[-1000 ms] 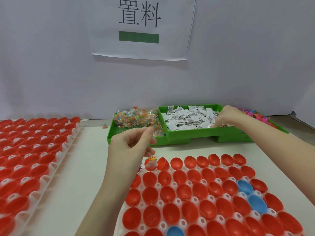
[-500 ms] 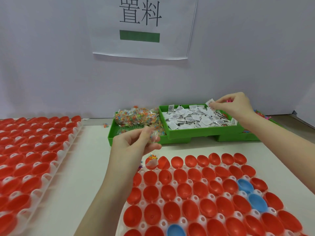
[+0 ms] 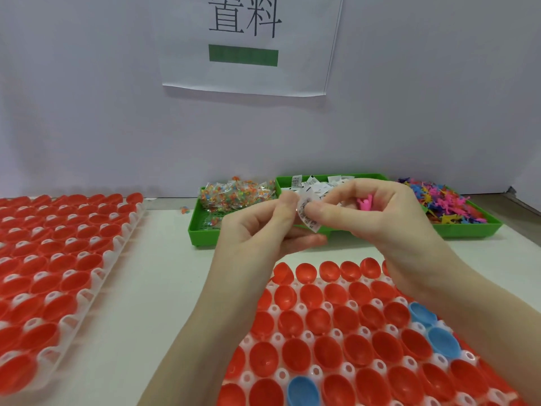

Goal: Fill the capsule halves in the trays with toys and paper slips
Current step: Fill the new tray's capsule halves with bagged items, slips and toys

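Here both hands meet — left hand (image 3: 257, 227) and right hand (image 3: 377, 212) each pinching the paper slip (image 3: 306, 213) in a tight grip

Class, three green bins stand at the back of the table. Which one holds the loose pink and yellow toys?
The rightmost green bin. Its toys lie loose, pink and yellow; the middle one holds paper slips, the left one bagged toys.

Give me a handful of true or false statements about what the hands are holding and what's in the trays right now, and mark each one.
1. Both hands meet above the near capsule tray. True.
2. The right hand holds a pink toy. True.
3. The paper slip lies in a capsule half. False: it is pinched between the right hand and the left hand.
4. Every capsule half in the near tray is red. False: some are blue.
5. The three green bins sit beyond the near tray. True.
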The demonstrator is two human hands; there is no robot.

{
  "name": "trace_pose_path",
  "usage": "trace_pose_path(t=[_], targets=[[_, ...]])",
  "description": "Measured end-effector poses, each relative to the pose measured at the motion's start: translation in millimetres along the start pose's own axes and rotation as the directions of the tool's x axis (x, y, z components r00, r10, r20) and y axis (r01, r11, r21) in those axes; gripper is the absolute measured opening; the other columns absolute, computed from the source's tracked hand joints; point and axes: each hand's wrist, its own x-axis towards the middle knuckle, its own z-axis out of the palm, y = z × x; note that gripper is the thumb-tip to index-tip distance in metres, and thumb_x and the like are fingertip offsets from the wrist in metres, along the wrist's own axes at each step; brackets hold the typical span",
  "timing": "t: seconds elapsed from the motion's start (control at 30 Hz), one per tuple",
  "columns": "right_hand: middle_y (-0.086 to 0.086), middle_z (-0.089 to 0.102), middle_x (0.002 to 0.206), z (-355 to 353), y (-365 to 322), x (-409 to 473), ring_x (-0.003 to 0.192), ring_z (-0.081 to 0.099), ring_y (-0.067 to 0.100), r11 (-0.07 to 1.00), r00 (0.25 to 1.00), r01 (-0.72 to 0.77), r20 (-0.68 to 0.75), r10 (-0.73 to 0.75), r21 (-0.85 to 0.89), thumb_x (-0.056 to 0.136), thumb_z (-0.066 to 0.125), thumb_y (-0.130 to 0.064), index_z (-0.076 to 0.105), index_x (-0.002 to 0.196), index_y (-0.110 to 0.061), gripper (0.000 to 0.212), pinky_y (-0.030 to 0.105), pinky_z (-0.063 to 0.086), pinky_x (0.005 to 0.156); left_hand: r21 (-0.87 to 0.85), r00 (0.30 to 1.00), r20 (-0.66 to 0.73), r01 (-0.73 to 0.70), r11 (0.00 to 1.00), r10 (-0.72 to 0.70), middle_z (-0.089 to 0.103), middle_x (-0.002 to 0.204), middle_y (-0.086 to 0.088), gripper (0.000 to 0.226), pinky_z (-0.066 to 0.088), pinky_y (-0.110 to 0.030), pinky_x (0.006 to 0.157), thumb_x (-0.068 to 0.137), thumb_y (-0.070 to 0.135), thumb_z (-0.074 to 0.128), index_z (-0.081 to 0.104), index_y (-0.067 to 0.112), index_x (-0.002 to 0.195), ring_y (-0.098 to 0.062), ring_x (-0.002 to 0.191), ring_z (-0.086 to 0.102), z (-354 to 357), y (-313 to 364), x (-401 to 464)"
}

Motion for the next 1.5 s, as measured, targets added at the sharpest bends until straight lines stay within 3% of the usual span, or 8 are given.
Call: trace_pose_path(t=[0.13, 0.4, 0.5, 0.57, 0.67, 0.97, 1.17, 1.5], targets=[[-0.011, 0.03, 0.042, 3, 1, -1, 0.042, 0.024, 0.003, 0.995, 0.991, 0.081, -0.101, -0.087, -0.062, 0.043, 0.073, -0.04, 0.057, 0.06, -0.018, 0.032, 0.016, 0.023, 0.044, 0.08, 0.998, -0.017, -0.061, 0.995, 0.063, 0.072, 0.069, -0.001, 0.021, 0.051, -0.012, 0.061, 0.07, 0.034, 0.059, 0.076, 0.023, 0.075, -0.012, 0.068, 0.07, 3, 1, -2], [-0.011, 0.039, 0.053, 0, -2, -8, 0.045, 0.034, 0.003, 0.996, 1.0, 0.019, -0.001, -0.019, -0.089, 0.044, 0.07, -0.047, 0.058, 0.087, -0.023, 0.051, 0.015, 0.037, 0.049, 0.002, 0.987, -0.144, 0.072, 0.997, -0.071, 0.071, 0.066, 0.003, 0.015, 0.053, -0.029, 0.072, 0.065, 0.028, 0.063, 0.076, 0.023, 0.071, -0.007, 0.059, 0.067, -5, 1, 0], [-0.009, 0.044, 0.054, 2, -1, -5, 0.042, 0.042, 0.004, 0.967, 0.983, -0.159, 0.127, 0.136, 0.198, 0.063, 0.059, -0.054, 0.053, 0.106, -0.016, 0.057, 0.021, 0.048, 0.057, 0.05, 0.982, -0.179, 0.068, 0.996, -0.058, 0.071, 0.068, 0.002, 0.013, 0.05, -0.033, 0.074, 0.074, 0.025, 0.064, 0.076, 0.025, 0.07, -0.01, 0.061, 0.068, -3, -2, 0], [-0.001, 0.045, 0.061, 0, -2, -3, 0.045, 0.042, 0.008, 0.83, 0.96, -0.268, 0.206, 0.188, 0.49, 0.082, 0.051, -0.042, 0.053, 0.112, -0.005, 0.048, 0.025, 0.049, 0.049, 0.059, 0.983, -0.177, 0.051, 0.997, -0.04, 0.072, 0.069, 0.002, 0.013, 0.052, -0.029, 0.069, 0.074, 0.026, 0.063, 0.076, 0.023, 0.071, -0.011, 0.062, 0.069, -3, -3, 0], [0.003, 0.05, 0.067, -5, -3, -5, 0.052, 0.047, 0.01, 0.713, 0.959, -0.272, 0.242, 0.146, 0.646, 0.069, 0.046, -0.022, 0.054, 0.113, 0.0, 0.05, 0.025, 0.049, 0.05, 0.091, 0.98, -0.197, 0.024, 0.996, -0.005, 0.072, 0.071, 0.003, 0.017, 0.055, -0.026, 0.065, 0.08, 0.022, 0.063, 0.076, 0.023, 0.069, -0.01, 0.062, 0.069, -3, -4, 0], [0.002, 0.07, 0.067, -1, 0, -13, 0.047, 0.058, 0.006, 0.975, 1.0, -0.02, -0.003, 0.021, 0.221, 0.064, 0.061, -0.028, 0.06, 0.09, -0.015, 0.028, 0.018, 0.053, 0.059, -0.033, 0.984, -0.178, 0.026, 0.999, -0.032, 0.073, 0.072, 0.007, 0.016, 0.051, -0.012, 0.059, 0.068, 0.026, 0.064, 0.076, 0.018, 0.076, -0.006, 0.063, 0.068, 0, 0, -1], [-0.009, 0.063, 0.056, 3, 0, -17, 0.047, 0.051, 0.003, 0.965, 0.998, -0.004, -0.065, 0.022, 0.262, 0.045, 0.071, -0.032, 0.07, 0.06, -0.022, 0.019, 0.013, 0.045, 0.049, -0.13, 0.988, -0.148, 0.019, 0.991, -0.039, 0.074, 0.085, 0.003, 0.021, 0.051, -0.013, 0.065, 0.067, 0.027, 0.064, 0.074, 0.021, 0.085, -0.006, 0.08, 0.069, 7, 1, -5], [-0.01, 0.062, 0.059, 15, 1, -9, 0.054, 0.055, -0.003, 0.96, 0.992, -0.088, -0.067, 0.109, 0.267, 0.05, 0.068, -0.035, 0.07, 0.085, -0.019, 0.039, 0.012, 0.043, 0.051, -0.199, 0.985, 0.069, 0.171, 0.965, -0.16, 0.068, 0.068, 0.017, 0.016, 0.045, -0.007, 0.054, 0.059, 0.029, 0.062, 0.077, 0.028, 0.066, 0.007, 0.056, 0.058, -1, 7, 1]])
